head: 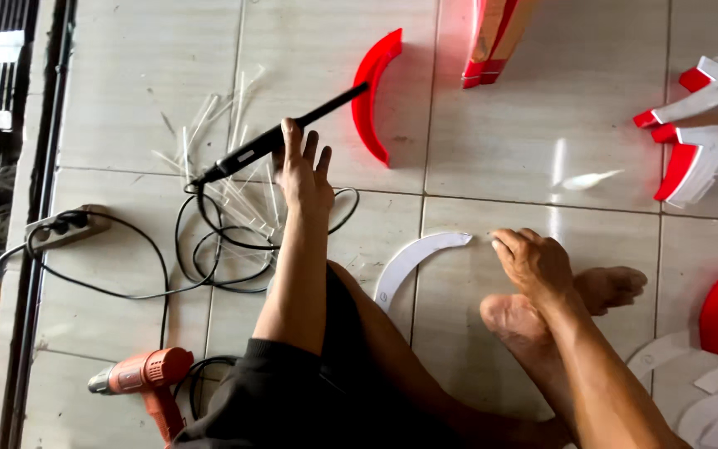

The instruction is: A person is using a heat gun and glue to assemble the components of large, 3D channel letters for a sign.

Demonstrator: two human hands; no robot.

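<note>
While the left hand [305, 170] lies open-fingered against the long black corded tool [280, 135] on the tiled floor [542, 150], the right hand [533, 262] curls loosely, holding nothing, just beside the white curved strip [413, 259].
</note>
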